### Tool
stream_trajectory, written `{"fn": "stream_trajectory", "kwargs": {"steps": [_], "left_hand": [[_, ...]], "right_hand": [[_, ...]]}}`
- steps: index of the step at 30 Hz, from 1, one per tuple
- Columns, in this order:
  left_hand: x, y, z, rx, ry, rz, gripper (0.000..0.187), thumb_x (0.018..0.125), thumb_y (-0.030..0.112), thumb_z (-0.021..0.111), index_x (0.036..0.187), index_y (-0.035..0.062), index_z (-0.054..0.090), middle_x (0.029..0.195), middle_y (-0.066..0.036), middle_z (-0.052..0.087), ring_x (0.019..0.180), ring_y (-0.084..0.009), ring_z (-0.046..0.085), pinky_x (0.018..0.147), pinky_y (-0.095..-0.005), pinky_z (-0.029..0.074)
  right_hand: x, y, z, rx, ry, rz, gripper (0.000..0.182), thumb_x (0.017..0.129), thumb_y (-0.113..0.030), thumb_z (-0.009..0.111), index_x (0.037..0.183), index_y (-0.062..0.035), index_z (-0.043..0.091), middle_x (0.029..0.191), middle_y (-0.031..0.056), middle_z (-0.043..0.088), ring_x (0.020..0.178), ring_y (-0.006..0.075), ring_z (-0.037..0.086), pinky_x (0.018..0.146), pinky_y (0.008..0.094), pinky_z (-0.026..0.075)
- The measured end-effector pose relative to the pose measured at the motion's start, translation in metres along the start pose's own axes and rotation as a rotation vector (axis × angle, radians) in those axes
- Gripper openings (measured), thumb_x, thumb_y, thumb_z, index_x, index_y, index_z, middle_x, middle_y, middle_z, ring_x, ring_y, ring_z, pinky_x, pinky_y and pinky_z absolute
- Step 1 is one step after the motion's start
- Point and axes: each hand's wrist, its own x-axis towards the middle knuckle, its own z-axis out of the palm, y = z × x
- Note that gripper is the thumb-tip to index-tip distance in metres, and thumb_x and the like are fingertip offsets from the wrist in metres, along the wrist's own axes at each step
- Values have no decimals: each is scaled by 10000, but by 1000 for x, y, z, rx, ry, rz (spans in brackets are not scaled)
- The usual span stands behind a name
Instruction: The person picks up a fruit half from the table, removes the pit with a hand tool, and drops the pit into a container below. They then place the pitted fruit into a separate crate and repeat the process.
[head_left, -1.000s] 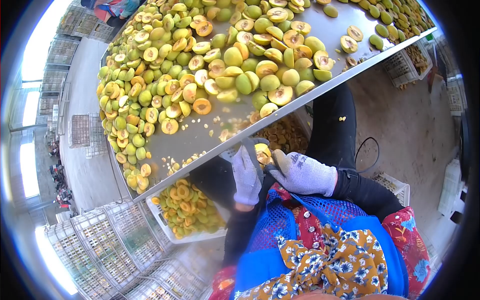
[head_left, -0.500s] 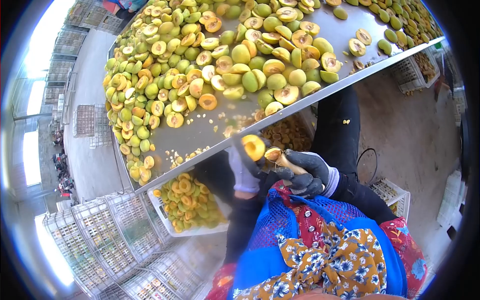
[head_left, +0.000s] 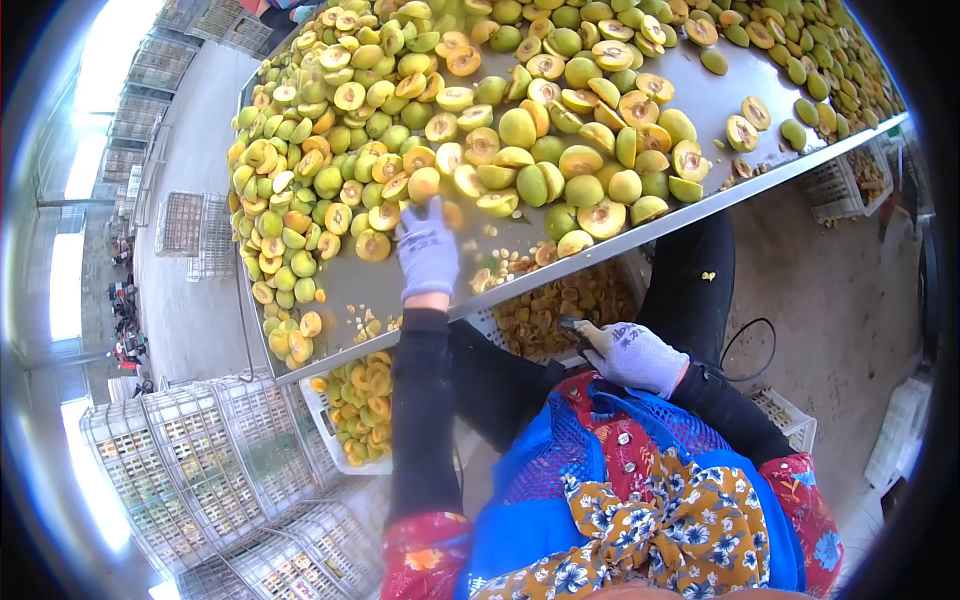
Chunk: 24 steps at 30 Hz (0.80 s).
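My left hand (head_left: 428,250), in a pale lavender glove, reaches over the metal table with its fingers stretched out at the edge of the heap. Its fingertips are at a halved stone fruit (head_left: 423,185); I see no firm grip on it. Yellow-green stone fruit halves (head_left: 330,180), many with pits showing, cover much of the table. Held near my lap, my right hand (head_left: 642,358) is wrapped round a short pitting tool (head_left: 597,336) with a wooden handle. The tool's working end is partly hidden. Small loose pits (head_left: 500,268) lie near the table's front edge.
The table's metal rim (head_left: 590,246) runs slantwise before me. Beneath it stand a crate of brownish pits or scraps (head_left: 570,310) and a white crate of yellow fruit halves (head_left: 358,410). Stacked white crates (head_left: 220,450) stand left. Another crate (head_left: 850,185) is at right.
My left hand has moved from my lap up and forward onto the table, and the yellow fruit half it held is gone from it. My right hand has turned over, still gripping the tool.
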Motion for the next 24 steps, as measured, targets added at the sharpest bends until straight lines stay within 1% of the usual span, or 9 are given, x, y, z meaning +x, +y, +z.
{"fn": "stream_trajectory", "kwargs": {"steps": [2,5,7,11,13,17,20,22,24], "left_hand": [[9,3,13,-57,-55,21,545,885,219,656,1362,70,441,1162,-259,576,1056,-429,588,909,-453,489],[-2,-13,28,-528,-55,66,483,892,219,662,1288,55,440,1107,-209,602,975,-369,649,784,-411,558],[-24,7,-1,-1038,-199,-135,384,899,200,664,1198,71,461,977,-102,609,776,-208,658,530,-283,532],[-71,63,-69,-1711,-528,-536,343,883,141,659,1177,149,482,943,-45,593,644,-106,580,465,-186,467],[-90,75,-65,-1789,-589,-576,259,945,238,576,1183,176,495,968,-40,600,705,-110,601,493,-185,469],[-124,87,-27,-1540,-279,-148,309,961,309,549,1186,103,495,1021,-61,623,895,-173,646,719,-292,543],[-129,91,-47,-1237,-35,174,373,923,199,618,1234,22,514,1088,-106,627,965,-204,628,818,-299,525],[-131,93,-52,-1158,13,191,336,943,166,593,1222,-14,544,1092,-131,631,959,-213,621,836,-300,516],[-130,99,-60,-1321,-108,-2,289,1007,204,486,1163,-21,579,1041,-138,641,910,-219,628,821,-315,518]], "right_hand": [[-1,-3,-6,100,151,12,432,954,-216,558,1298,21,445,729,228,636,703,414,644,619,502,495],[-4,-11,-6,231,324,37,398,956,-210,563,1250,36,456,731,240,629,694,415,639,615,500,492],[0,-20,-13,270,410,-14,352,958,-217,567,1182,34,464,725,241,623,683,417,634,607,499,490],[5,-45,-36,195,450,-128,261,954,-215,582,1027,7,465,695,222,612,660,407,634,576,486,487],[5,-51,-39,135,432,-123,256,952,-212,585,997,6,460,676,211,606,642,396,635,555,477,485],[-1,-59,-38,141,357,-54,262,955,-212,581,1015,17,469,715,215,611,652,412,631,549,489,484],[-6,-60,-33,145,333,-21,270,963,-228,571,1024,13,466,728,227,611,658,425,628,553,501,486],[-8,-62,-33,138,323,-15,274,967,-240,563,1022,10,463,711,230,607,651,424,628,550,501,486],[-10,-70,-38,140,296,-10,275,970,-247,557,1019,7,462,694,231,602,647,422,629,548,500,486]]}}
